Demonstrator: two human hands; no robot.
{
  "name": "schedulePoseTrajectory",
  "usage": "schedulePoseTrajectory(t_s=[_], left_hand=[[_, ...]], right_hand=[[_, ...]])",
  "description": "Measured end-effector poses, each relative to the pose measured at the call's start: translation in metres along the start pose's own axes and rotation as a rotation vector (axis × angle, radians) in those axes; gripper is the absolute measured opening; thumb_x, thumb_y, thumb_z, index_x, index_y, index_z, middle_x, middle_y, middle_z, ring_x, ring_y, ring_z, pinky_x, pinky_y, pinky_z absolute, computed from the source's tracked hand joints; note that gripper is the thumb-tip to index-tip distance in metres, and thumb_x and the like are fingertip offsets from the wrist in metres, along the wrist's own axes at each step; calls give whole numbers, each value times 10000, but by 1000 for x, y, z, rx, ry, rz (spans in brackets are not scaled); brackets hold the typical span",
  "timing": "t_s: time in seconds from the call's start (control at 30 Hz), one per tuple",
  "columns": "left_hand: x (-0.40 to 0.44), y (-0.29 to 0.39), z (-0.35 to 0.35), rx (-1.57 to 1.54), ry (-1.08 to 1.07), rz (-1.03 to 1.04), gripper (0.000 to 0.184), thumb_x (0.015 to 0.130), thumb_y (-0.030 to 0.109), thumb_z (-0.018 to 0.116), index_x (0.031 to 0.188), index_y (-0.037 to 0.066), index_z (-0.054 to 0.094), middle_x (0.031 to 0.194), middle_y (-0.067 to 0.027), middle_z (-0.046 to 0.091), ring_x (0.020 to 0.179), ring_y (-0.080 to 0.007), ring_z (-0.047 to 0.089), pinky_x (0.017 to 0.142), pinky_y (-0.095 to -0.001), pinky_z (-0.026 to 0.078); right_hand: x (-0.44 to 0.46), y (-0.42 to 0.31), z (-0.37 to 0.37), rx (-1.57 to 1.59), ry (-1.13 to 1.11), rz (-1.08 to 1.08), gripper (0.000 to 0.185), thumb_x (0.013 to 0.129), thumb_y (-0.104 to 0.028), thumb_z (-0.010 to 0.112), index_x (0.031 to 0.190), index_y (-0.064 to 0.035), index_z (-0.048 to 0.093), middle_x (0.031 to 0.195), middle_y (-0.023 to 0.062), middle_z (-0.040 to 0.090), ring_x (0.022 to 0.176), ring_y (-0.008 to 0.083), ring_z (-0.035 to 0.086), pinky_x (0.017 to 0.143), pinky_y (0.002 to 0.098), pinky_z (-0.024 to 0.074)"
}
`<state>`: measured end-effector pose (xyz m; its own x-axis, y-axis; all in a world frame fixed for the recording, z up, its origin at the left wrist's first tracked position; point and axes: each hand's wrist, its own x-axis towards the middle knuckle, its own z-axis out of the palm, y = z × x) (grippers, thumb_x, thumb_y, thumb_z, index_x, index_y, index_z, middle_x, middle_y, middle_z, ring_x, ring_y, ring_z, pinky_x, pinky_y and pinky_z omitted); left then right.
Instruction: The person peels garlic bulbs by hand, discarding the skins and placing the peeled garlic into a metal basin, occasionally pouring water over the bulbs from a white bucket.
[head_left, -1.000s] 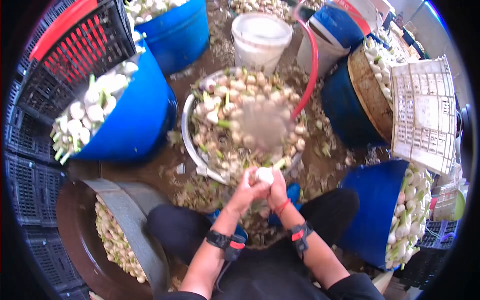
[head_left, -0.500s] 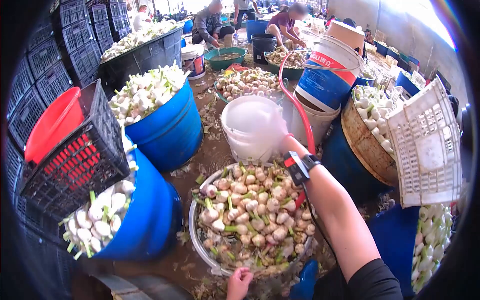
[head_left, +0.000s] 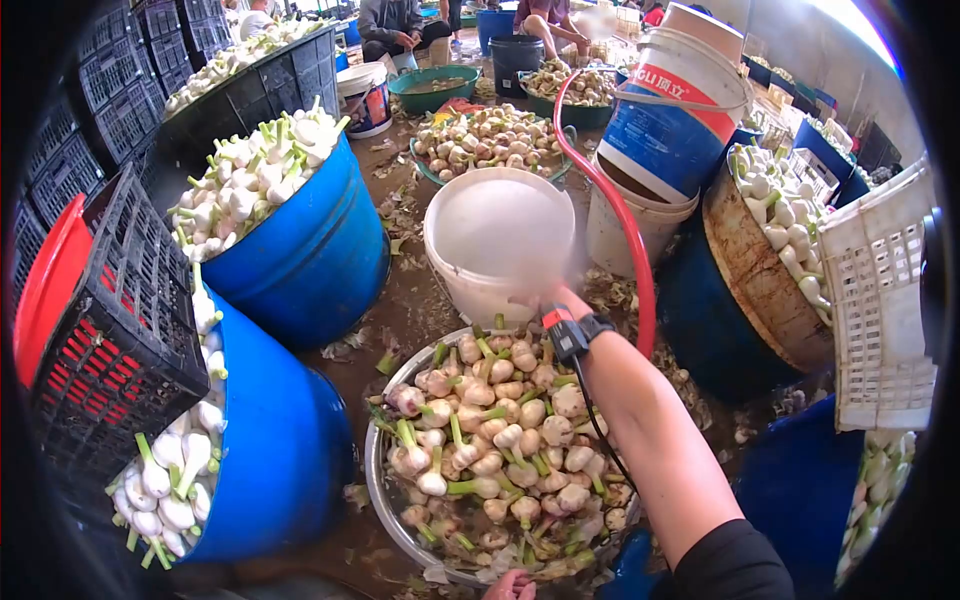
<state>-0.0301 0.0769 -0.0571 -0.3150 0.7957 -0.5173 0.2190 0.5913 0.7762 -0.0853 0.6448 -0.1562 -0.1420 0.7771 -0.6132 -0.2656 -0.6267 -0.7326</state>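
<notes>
Little room — right hand (head_left: 550,292) near bucket rim (head_left: 430,242)

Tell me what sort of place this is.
Probably a garlic-processing shed: a basin of garlic bulbs on the littered floor, blue barrels heaped with white bulbs, and stacked dark crates.

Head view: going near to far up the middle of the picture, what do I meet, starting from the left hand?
Left hand → grey-rimmed basin of garlic bulbs → white plastic bucket → farther garlic heap → black bucket → blue tub.
</notes>
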Motion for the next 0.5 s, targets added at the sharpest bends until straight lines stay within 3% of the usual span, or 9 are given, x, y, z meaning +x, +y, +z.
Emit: schedulePoseTrajectory(t_s=[0.1, 0.17, 0.23, 0.3, 0.4, 0.47, 0.5], left_hand=[[11, -14, -4, -22, -22, 27, 384, 853, 293, 524, 1103, 1, 513, 966, -172, 602, 875, -310, 572, 740, -389, 457], [25, -51, 9, 351, 380, 342, 366, 852, 310, 542, 1027, -11, 565, 902, -141, 629, 772, -269, 603, 660, -357, 487], [37, -46, 2, 408, 342, 154, 447, 694, 194, 662, 1066, 9, 496, 1079, -163, 508, 1008, -293, 482, 859, -394, 388], [55, -58, 5, 259, 320, -41, 601, 645, 260, 685, 1154, 37, 455, 1216, -215, 394, 1126, -381, 360, 946, -451, 299], [67, -71, 20, 550, 262, -29, 714, 673, 317, 667, 1272, 90, 351, 1248, -186, 394, 1132, -392, 368, 954, -475, 298], [74, -80, 27, 648, 175, -52, 687, 728, 357, 601, 1311, 148, 304, 1262, -162, 402, 1134, -376, 394, 942, -500, 291], [75, -79, 14, 676, 85, -50, 621, 737, 325, 586, 1279, 131, 352, 1152, -183, 507, 1046, -365, 489, 885, -494, 351]], right_hand=[[-62, -12, -12, 147, -147, -40, 461, 637, -22, 490, 1091, -1, 417, 961, 206, 507, 736, 368, 594, 540, 490, 536], [-87, -28, -23, 58, -186, -152, 430, 646, -30, 482, 1072, -28, 427, 929, 175, 514, 722, 356, 591, 487, 455, 525], [-118, -51, -39, 34, -277, -223, 401, 657, -16, 474, 1054, -52, 433, 917, 150, 528, 771, 349, 590, 520, 456, 522], [-192, -86, -53, 5, -318, -309, 427, 690, -35, 465, 1113, -88, 434, 972, 145, 551, 855, 319, 591, 630, 447, 526], [-310, -132, -82, -82, -410, -405, 457, 739, -66, 431, 1194, -40, 403, 1080, 142, 550, 925, 273, 588, 764, 415, 507], [-372, -157, -116, -100, -455, -405, 459, 754, -81, 426, 1199, 26, 397, 1116, 153, 540, 969, 263, 568, 843, 382, 465], [-401, -161, -139, -120, -481, -391, 452, 757, -81, 428, 1185, 62, 404, 1118, 161, 538, 998, 261, 549, 907, 363, 427]])
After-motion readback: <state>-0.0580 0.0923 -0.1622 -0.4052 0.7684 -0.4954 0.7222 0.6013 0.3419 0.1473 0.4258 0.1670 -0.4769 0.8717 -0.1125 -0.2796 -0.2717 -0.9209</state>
